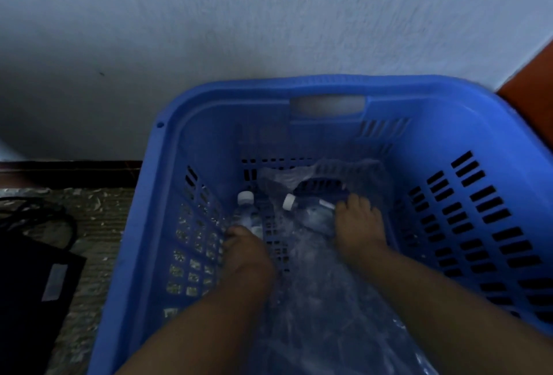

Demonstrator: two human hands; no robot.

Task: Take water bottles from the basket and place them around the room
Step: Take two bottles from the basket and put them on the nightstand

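A large blue plastic basket [167, 195] with slotted walls stands against a pale wall. At its bottom lie clear water bottles with white caps amid crumpled clear plastic wrap [314, 299]. My left hand [247, 250] reaches down and closes around the left bottle [247, 213], whose cap points up. My right hand [357, 225] rests over a second bottle [314, 216], fingers wrapped on its body near the cap. A third cap shows just left of my right fingers. Both forearms come in from the bottom of the view.
The pale wall [269, 15] rises right behind the basket. A dark bag [33, 290] with a black strap lies on the littered floor to the left. An orange-red surface [529, 81] shows at the far right edge.
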